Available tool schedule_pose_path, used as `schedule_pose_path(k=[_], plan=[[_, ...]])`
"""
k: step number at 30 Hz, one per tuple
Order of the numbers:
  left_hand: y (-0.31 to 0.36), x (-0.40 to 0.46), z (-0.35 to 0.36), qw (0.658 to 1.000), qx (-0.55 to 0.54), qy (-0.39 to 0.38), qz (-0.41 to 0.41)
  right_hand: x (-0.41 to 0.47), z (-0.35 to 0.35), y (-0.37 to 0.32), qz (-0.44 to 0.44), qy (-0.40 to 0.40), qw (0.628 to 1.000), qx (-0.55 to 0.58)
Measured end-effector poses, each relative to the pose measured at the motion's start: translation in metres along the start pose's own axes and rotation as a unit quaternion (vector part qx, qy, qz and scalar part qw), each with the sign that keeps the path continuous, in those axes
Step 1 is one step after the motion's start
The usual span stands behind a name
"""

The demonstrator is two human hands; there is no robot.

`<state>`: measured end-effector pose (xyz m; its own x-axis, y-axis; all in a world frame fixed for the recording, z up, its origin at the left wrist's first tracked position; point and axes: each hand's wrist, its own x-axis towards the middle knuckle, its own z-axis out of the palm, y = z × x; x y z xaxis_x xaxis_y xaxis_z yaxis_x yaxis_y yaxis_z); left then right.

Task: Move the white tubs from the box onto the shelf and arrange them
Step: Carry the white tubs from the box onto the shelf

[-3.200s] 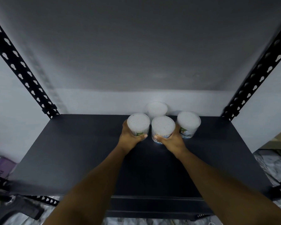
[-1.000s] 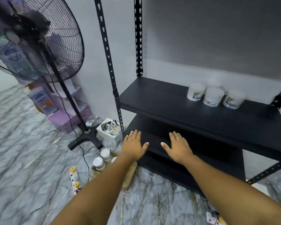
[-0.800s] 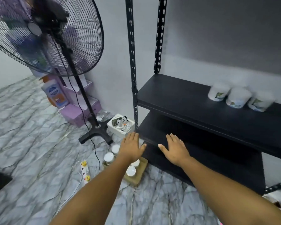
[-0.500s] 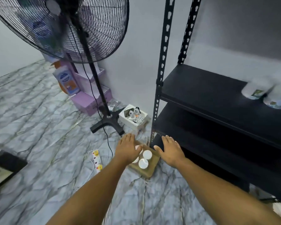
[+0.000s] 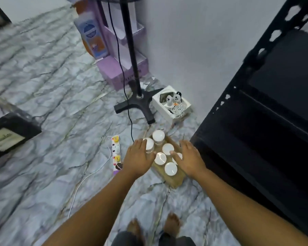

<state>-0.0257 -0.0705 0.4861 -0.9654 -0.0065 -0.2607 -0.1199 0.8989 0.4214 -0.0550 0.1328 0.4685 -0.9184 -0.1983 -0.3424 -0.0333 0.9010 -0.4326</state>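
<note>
White tubs (image 5: 168,148) in box (image 5: 174,180); left hand (image 5: 138,158), right hand (image 5: 190,159) over them (fingers straight).

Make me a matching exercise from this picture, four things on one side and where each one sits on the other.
Things:
1. white round-lidded tubs
2. white power strip
3. black fan base
4. black metal shelf rack

Places:
A. right edge of view
B. in the brown cardboard box
C. floor, left of the left hand
D. beside the white open box

Pairs: 1-B, 2-C, 3-D, 4-A
</note>
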Motion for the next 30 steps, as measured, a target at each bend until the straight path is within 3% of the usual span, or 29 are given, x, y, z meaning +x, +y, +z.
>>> schedule_pose_path(k=[8,16,22,30], plan=[[-0.125,0.105,0.159,0.996,-0.075,0.001,-0.038,0.146,0.171,0.077,0.0,0.01,0.998,0.062],[-0.214,0.189,0.296,0.966,-0.247,0.043,-0.059,0.265,0.311,0.15,0.0,0.035,0.982,0.186],[-0.255,0.23,0.366,0.962,-0.268,0.044,-0.017,0.33,0.36,0.185,-0.018,0.055,0.959,0.276],[-0.273,0.267,0.4,0.968,-0.223,0.119,0.005,0.38,0.383,0.196,-0.057,0.056,0.918,0.389]])
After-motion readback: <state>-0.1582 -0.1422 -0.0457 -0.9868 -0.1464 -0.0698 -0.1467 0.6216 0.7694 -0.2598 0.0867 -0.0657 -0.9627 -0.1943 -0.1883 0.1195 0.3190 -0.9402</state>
